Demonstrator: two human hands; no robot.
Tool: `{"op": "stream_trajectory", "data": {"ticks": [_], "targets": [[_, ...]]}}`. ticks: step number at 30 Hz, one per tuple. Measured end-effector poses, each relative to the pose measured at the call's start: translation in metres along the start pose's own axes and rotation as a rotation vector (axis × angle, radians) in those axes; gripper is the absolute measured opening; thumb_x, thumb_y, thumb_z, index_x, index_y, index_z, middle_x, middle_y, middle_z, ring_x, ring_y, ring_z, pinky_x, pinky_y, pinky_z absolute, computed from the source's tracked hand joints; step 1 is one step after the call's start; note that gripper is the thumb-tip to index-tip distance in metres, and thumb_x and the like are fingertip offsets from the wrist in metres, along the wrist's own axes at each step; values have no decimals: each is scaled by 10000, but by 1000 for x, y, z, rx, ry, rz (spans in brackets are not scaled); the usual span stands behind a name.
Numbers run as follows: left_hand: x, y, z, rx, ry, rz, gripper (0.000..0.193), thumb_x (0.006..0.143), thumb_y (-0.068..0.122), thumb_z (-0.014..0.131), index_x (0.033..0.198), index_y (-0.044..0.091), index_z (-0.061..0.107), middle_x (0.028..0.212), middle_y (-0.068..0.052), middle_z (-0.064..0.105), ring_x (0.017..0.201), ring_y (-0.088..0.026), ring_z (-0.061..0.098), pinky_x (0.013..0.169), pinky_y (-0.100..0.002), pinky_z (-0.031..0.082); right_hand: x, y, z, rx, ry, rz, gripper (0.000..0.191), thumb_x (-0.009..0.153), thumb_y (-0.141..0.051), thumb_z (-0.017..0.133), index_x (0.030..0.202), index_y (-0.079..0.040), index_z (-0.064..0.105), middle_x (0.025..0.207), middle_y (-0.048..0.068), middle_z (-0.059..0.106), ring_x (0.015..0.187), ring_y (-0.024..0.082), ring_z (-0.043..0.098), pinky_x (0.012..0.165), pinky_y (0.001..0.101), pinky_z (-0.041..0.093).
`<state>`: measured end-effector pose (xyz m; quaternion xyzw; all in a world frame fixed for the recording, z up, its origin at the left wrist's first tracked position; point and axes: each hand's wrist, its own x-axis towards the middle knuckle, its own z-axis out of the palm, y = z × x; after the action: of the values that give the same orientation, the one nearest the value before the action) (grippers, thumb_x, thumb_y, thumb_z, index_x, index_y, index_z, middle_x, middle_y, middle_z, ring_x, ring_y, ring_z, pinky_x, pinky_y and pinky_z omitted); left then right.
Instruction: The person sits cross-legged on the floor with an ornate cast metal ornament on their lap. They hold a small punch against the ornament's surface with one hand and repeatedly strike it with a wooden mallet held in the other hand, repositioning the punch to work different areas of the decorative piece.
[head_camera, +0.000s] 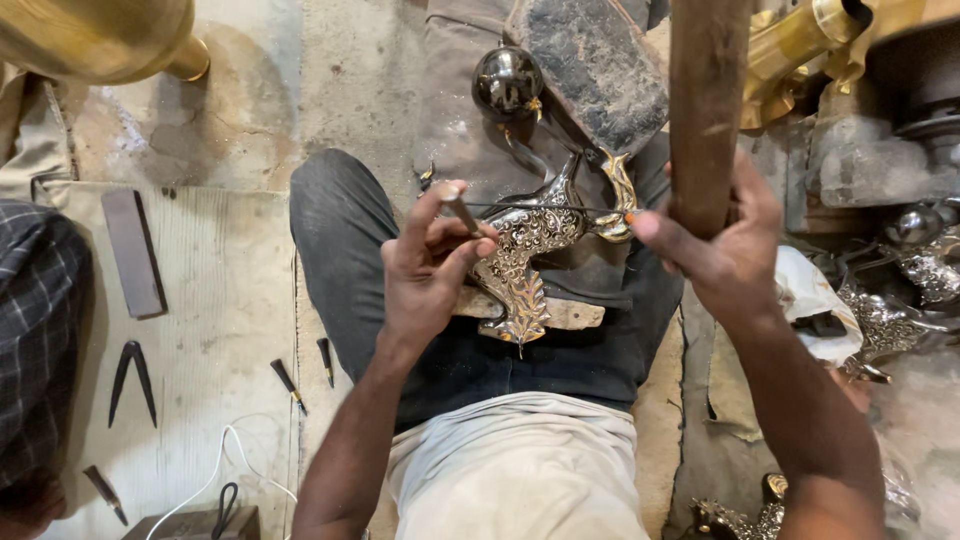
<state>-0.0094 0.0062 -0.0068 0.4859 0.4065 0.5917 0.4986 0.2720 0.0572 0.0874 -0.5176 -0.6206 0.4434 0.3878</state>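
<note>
The left hand (425, 270) pinches a small metal punch (463, 213), its tip just beside that grip on the shiny carved metal piece (525, 255) resting on the lap, while the right hand (715, 235) is wrapped tight around a wooden mallet (707, 100), ready above.

Ornate metal piece (525, 262) on lap, between left hand (425, 265) and right hand (722, 240); dividers (131, 380) far left on mat (225, 330); metal ball (507, 82) beyond the piece.
</note>
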Motion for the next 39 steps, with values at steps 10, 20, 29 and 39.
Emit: {"op": "stream_trajectory", "data": {"ticks": [10, 20, 29, 39], "targets": [[0, -4, 1, 167, -60, 132, 604, 1034, -133, 593, 1544, 147, 434, 1065, -144, 768, 1019, -138, 749, 939, -291, 636, 64, -11, 5, -632, -279, -447, 362, 930, -242, 866, 1104, -26, 633, 818, 60, 662, 662, 121, 654, 569, 291, 544], [3, -7, 9, 320, 7, 143, 549, 1007, -60, 689, 1479, 127, 480, 1064, -123, 783, 1010, -169, 788, 889, -286, 679, 88, -47, 4, -966, -440, -506, 241, 900, -73, 768, 1123, -98, 682, 874, 83, 717, 710, 195, 698, 635, 383, 563], [2, -3, 9, 292, 4, 97, 514, 1003, -28, 699, 1464, 96, 506, 1019, -114, 794, 940, -152, 794, 800, -277, 656, 84, -65, 4, -876, -367, -596, 232, 856, -62, 775, 1065, -34, 678, 892, 125, 694, 740, 246, 704, 648, 405, 565], [2, -4, 10, 265, 16, 80, 527, 980, -47, 692, 1458, 80, 511, 1012, -110, 788, 927, -151, 788, 804, -288, 660, 82, -72, 9, -597, -402, -265, 131, 914, -116, 694, 1025, -76, 637, 763, 34, 662, 645, 168, 682, 578, 368, 567]]}}
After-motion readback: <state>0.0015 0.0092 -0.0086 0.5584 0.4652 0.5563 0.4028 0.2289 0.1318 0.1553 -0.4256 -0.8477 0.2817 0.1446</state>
